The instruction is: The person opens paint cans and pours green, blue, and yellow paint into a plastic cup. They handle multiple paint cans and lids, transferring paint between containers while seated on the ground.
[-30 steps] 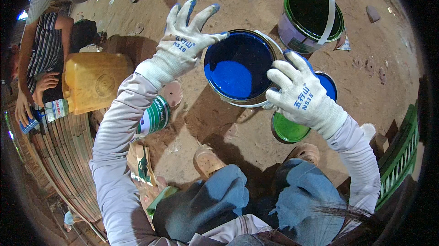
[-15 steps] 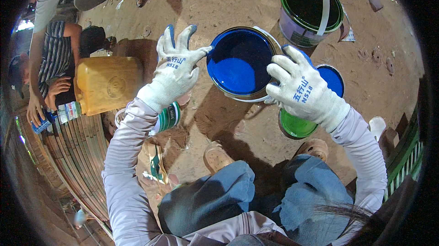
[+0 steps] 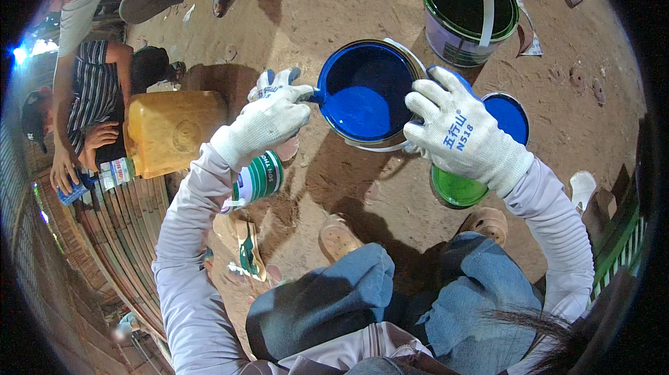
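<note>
At far left a seated person (image 3: 83, 106) leans beside a yellow jerrycan (image 3: 174, 131), with a green-striped tin (image 3: 256, 178) lying just right of it on the dirt. The gloved left hand (image 3: 268, 120) pinches the left rim of the blue paint can (image 3: 366, 93) at upper centre; the gloved right hand (image 3: 463, 139) curls around its right rim. A green bucket (image 3: 468, 9) stands at upper right, well apart, and two lids (image 3: 481, 159), blue and green, lie below the right hand.

Green bucket (image 3: 468, 9) blocks beyond; yellow jerrycan (image 3: 174, 131) left; ground (image 3: 334, 12) between open.

Warm overhead light — hard shadows, dark fisheye rim.
</note>
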Motion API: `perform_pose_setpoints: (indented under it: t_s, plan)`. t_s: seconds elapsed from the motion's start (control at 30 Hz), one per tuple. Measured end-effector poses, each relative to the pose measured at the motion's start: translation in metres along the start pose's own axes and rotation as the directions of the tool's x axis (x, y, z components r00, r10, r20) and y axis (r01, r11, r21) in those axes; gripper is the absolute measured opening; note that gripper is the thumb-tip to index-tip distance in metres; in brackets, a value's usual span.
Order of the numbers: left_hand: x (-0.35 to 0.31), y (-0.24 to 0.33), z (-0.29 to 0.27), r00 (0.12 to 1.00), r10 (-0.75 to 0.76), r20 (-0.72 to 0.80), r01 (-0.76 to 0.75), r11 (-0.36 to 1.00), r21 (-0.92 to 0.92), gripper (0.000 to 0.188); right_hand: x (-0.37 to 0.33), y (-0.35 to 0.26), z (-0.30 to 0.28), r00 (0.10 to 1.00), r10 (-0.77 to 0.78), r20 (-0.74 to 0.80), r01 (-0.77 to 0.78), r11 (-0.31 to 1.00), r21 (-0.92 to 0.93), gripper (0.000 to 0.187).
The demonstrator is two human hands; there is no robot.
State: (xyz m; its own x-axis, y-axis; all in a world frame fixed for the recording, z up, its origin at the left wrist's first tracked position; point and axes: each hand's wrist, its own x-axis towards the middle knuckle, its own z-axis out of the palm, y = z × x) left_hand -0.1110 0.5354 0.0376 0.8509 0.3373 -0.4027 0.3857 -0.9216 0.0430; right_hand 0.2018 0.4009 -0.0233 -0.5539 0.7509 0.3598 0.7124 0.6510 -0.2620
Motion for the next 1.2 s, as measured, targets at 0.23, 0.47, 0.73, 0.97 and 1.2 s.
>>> perform_pose_setpoints:
  t_s: [0.23, 0.47, 0.73, 0.97, 1.2]
  plan:
    - [0.015, 0.019, -0.009, 0.977, -0.197, -0.079, 0.183, 0.971, -0.154, 0.021, 0.000, 0.000, 0.001, 1.000, -0.004, -0.009, 0.004, 1.000, -0.006, 0.021]
    - [0.023, 0.060, -0.015, 0.976, -0.207, -0.069, 0.217, 0.957, 0.192, 0.044, 0.000, -0.001, 0.001, 0.999, -0.023, -0.046, 0.021, 0.998, -0.052, 0.013]
    - [0.021, 0.044, -0.024, 0.940, -0.258, -0.221, 0.290, 0.949, 0.126, 0.053, -0.001, -0.001, 0.002, 0.999, -0.021, -0.033, 0.020, 0.999, -0.046, 0.014]
    - [0.061, -0.010, 0.000, 0.883, -0.289, -0.369, 0.348, 0.932, 0.103, 0.067, -0.001, -0.002, 0.002, 1.000, 0.010, -0.018, -0.010, 1.000, 0.014, 0.023]
    - [0.060, -0.020, 0.013, 0.876, -0.332, -0.350, 0.371, 0.928, 0.048, 0.065, -0.005, 0.000, 0.004, 1.000, 0.019, -0.015, -0.019, 1.000, 0.019, 0.025]
